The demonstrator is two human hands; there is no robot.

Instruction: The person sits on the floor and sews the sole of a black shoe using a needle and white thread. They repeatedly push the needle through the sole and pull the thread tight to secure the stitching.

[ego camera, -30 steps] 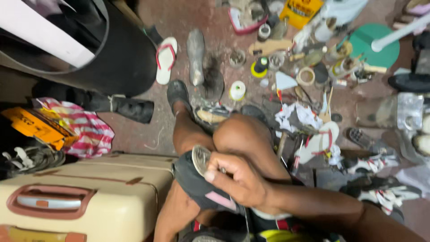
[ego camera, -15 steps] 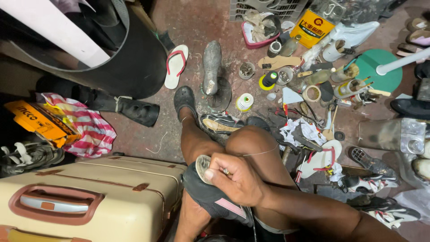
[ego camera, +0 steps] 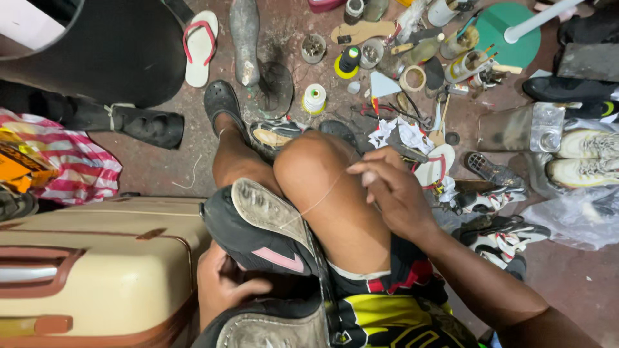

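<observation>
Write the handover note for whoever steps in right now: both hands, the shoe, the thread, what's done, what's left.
Left hand: grips the black shoe from below, sole up, against the thigh.
Right hand: pinches the thread, drawn taut across the knee from the sole's edge.
Done: the thread is anchored in the sole edge.
Left: stitch count can't be read; check the seam. Thread spool stands on the floor ahead.

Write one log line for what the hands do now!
left hand: grips black shoe | right hand: pulls thread taut from sole | knee: under thread
</observation>
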